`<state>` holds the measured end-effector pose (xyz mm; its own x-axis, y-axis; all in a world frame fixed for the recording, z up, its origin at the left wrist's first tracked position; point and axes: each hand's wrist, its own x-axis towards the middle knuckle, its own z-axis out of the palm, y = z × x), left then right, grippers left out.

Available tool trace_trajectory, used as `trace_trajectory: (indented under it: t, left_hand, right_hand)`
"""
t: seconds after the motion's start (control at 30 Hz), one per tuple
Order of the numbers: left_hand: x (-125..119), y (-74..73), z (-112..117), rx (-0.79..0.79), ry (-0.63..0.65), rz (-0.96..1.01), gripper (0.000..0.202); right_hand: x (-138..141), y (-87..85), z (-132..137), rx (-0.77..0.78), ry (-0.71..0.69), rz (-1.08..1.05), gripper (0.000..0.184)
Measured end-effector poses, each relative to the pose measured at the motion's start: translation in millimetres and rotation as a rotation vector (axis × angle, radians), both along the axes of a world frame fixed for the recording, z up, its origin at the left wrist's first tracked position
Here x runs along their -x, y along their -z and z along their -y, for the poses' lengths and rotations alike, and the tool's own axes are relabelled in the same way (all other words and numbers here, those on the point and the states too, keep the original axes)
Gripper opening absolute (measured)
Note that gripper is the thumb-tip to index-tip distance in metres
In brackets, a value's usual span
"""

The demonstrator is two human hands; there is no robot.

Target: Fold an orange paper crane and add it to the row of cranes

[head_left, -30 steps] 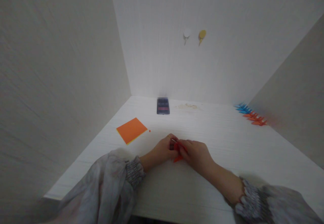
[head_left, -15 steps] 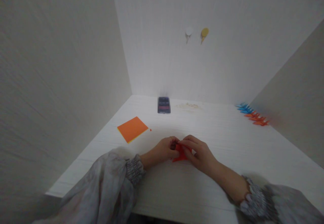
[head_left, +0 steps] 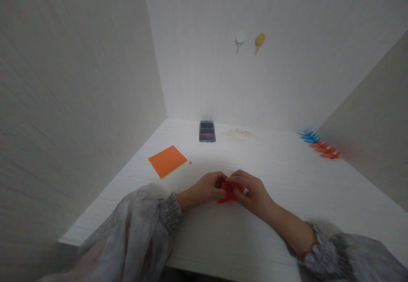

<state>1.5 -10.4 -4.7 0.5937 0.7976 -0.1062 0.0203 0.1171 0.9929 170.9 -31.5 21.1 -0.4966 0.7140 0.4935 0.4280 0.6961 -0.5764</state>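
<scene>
Both of my hands meet over a small folded piece of red-orange paper (head_left: 228, 193) on the white table (head_left: 287, 176). My left hand (head_left: 207, 187) pinches its left side with curled fingers. My right hand (head_left: 251, 190) grips its right side, fingers pressed on top of the fold. Most of the paper is hidden between my fingers. Grey sleeves cover both forearms.
A stack of orange square sheets (head_left: 167, 161) lies to the left, with a tiny orange scrap (head_left: 190, 162) beside it. A dark phone-like object (head_left: 207, 131) stands near the back wall. A row of blue and orange folded shapes (head_left: 320, 144) lines the right edge. Two wall hooks (head_left: 250, 42) hang above.
My right hand's fingers have shifted from covering the paper to pressing along its top, so more of the red fold shows. The left hand has stayed in place.
</scene>
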Motion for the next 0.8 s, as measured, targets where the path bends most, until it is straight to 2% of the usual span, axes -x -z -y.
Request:
trace_trajectory:
  t: [0.2,0.37,0.6,0.73,0.8]
  left_hand:
    - [0,-0.6,0,0.006,0.002,-0.015,0.033]
    - [0,-4.9,2,0.032,0.007,0.024,0.034]
    - [0,-21.5,7,0.096,0.014,0.058,0.024]
    - [-2,-27.2,9,0.270,-0.042,0.178,0.027]
    - [-2,-25.7,9,0.274,-0.044,0.160,0.029]
  right_hand:
    - [3,-0.9,2,0.026,0.041,-0.007,0.029]
    - [2,-2.1,2,0.056,-0.015,-0.055,0.032]
    - [-1,-1.6,-2,0.148,-0.046,-0.160,0.031]
    - [-3,-0.5,-3,0.195,-0.066,-0.236,0.030]
    - [-3,0.0,-4,0.222,-0.068,-0.259,0.030]
